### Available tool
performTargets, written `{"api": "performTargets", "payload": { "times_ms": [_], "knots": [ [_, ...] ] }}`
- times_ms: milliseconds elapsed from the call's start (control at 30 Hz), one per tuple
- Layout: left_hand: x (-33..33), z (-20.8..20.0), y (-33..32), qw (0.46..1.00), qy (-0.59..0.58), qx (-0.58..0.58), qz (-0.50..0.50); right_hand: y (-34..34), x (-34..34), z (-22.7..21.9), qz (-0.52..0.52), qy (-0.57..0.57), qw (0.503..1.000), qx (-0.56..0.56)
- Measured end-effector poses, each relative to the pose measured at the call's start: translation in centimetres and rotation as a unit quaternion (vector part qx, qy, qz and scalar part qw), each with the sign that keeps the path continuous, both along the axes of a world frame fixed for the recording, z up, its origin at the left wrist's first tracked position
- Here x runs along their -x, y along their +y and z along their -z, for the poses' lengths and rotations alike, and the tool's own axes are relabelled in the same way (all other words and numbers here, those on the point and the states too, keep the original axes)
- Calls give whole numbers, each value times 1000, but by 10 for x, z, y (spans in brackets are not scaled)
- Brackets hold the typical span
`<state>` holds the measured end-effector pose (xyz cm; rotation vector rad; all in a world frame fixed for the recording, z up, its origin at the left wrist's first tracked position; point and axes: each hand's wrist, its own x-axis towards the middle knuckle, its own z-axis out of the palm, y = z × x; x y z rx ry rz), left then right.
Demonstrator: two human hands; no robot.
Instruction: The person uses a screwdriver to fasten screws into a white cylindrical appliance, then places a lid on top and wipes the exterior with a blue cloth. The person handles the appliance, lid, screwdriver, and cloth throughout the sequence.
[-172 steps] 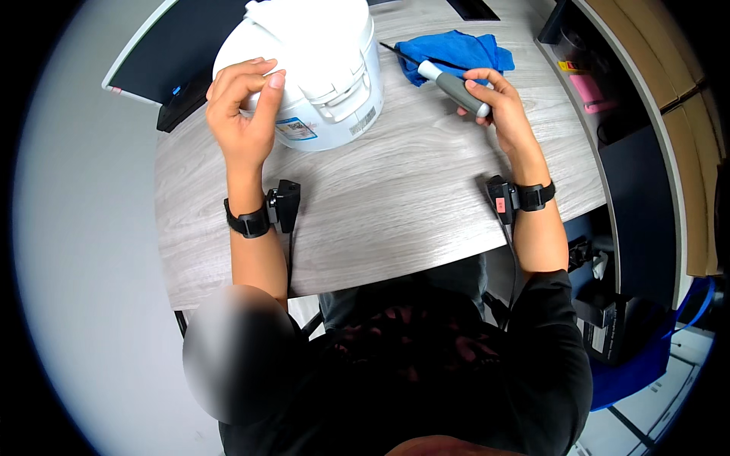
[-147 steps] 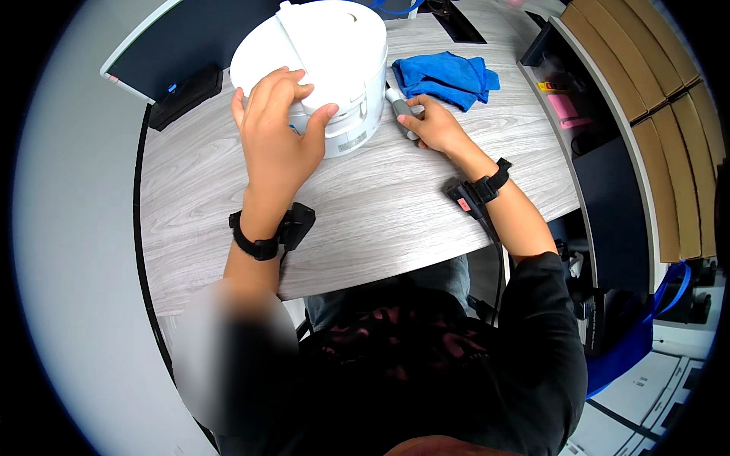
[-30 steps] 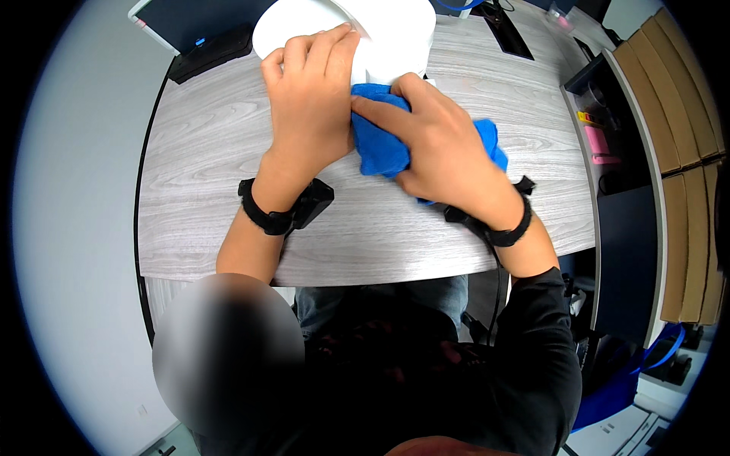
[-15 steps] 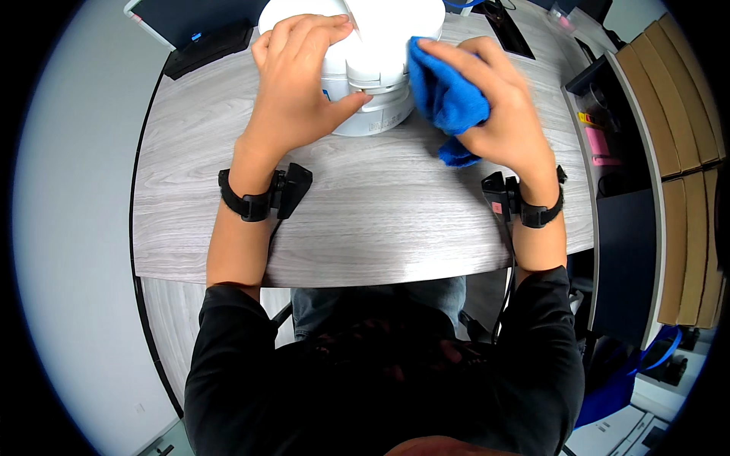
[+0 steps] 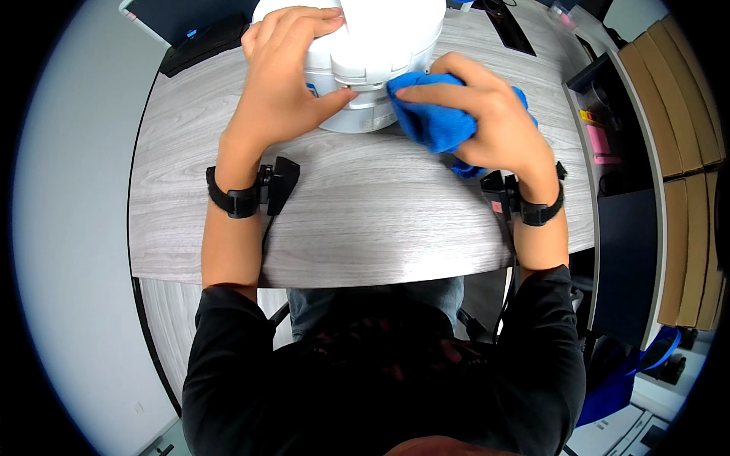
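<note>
As shelving [image 5: 625, 251] is bounding the table [image 5: 388, 213] rightward, room is stretching to the near edge, the left hand [image 5: 277, 106] splaying on the bucket [image 5: 388, 34], the right hand [image 5: 498, 121] clutching blue cloth [image 5: 433, 123].

I see the person's left hand [image 5: 281, 83] spread over the lid of a round white container [image 5: 391, 34] on the wood-grain desk [image 5: 365, 220], thumb at its front. The right hand [image 5: 498, 114] grips a bunched blue cloth [image 5: 432, 121] beside the container, and brown cardboard boxes [image 5: 675, 251] line the person's right.
</note>
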<state>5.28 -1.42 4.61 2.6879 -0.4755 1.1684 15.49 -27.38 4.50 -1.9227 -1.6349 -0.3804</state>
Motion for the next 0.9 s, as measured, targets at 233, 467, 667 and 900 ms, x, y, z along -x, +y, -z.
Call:
{"api": "performTargets", "payload": {
  "times_ms": [233,467,667,900],
  "knots": [
    [2,-2,2,1000,17,-8,2,0,-6,-5,-10,6,996,-94],
    [4,-3,-1,1000,20,-5,6,2,-4,4,0,4,999,-34],
    [2,-1,-1,1000,3,0,14,-5,-17,1,2,26,997,-76],
    [2,2,-1,1000,0,-8,3,-3,-15,0,-7,75,996,-56]
  ]
}}
